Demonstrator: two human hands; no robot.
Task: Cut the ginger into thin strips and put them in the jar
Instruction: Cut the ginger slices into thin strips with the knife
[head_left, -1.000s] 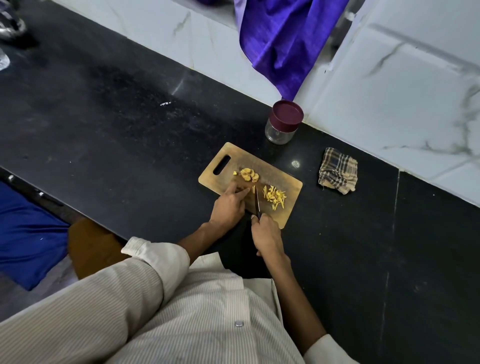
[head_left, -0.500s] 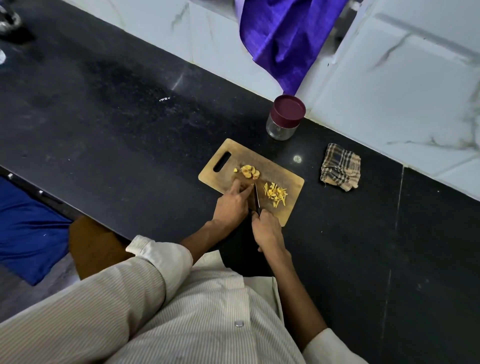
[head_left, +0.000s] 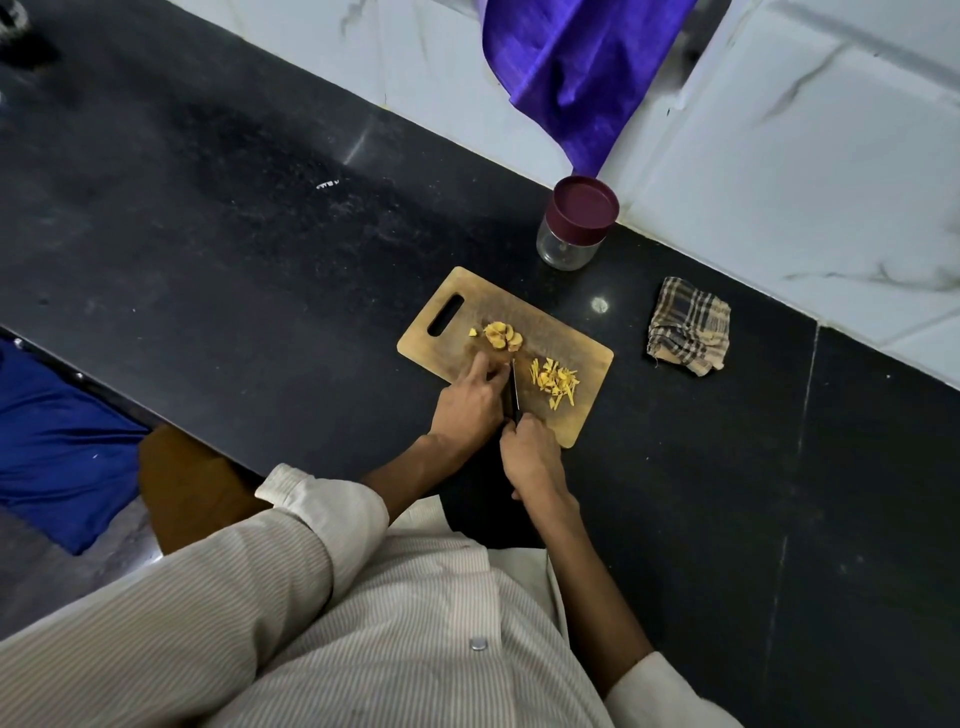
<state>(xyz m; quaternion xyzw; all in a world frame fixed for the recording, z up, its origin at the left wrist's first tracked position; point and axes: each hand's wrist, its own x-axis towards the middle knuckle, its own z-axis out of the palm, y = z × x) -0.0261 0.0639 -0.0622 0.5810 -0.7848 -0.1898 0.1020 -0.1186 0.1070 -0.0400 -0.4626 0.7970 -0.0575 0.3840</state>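
A wooden cutting board (head_left: 576, 343) lies on the black counter. Yellow ginger slices (head_left: 502, 335) are piled near its middle, and a heap of thin ginger strips (head_left: 554, 382) lies to their right. My right hand (head_left: 531, 457) grips the handle of a knife (head_left: 515, 387), whose blade points away from me between the two heaps. My left hand (head_left: 470, 400) has its fingertips pressed down on the board beside the blade; what lies under them is hidden. A glass jar (head_left: 571, 244) with a maroon lid on stands behind the board by the wall.
A folded checked cloth (head_left: 688, 325) lies right of the board. A purple cloth (head_left: 576, 67) hangs down the white marble wall above the jar. The black counter (head_left: 234, 208) stretches far to the left; its front edge runs past my left elbow.
The knife and both hands have stayed at the same spot on the board with only slight shifts; my head moved a little.
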